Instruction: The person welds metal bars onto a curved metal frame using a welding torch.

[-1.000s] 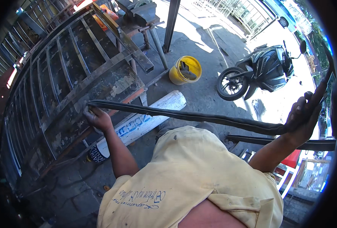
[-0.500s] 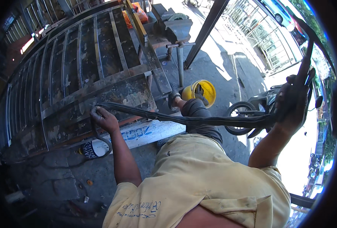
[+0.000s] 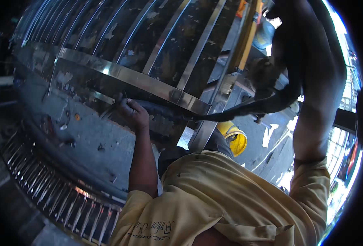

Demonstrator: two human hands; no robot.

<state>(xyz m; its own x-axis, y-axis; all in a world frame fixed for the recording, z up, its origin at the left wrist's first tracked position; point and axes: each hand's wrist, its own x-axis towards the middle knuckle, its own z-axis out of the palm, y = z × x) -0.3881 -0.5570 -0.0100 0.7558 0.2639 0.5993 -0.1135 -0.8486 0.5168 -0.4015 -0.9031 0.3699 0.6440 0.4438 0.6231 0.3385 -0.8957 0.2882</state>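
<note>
My left hand (image 3: pixel 133 113) is closed on one end of a long, thick black cable (image 3: pixel 251 108), its kind not certain. A thin dark tip sticks up past the fingers. From there the cable runs rightward along the near edge of a metal grille (image 3: pixel 148 78), then bends up toward my raised right hand (image 3: pixel 290 18). That hand is dark and smeared near the top edge, with the cable leading up into it; its fingers are hard to make out. The grille has parallel flat bars and lies over a dark, paint-flaked surface.
A yellow bucket (image 3: pixel 238 141) stands on the floor just ahead of my body. Beside the grille's right end runs a yellowish bar (image 3: pixel 249 41). Another barred metal frame (image 3: pixel 62 201) is at the lower left. Small scraps lie on the grey floor (image 3: pixel 103 143).
My view has turned left and moved closer to the grille. The right arm has gone up from the right side toward the top; the cable now bends upward. My left hand still grips its end.
</note>
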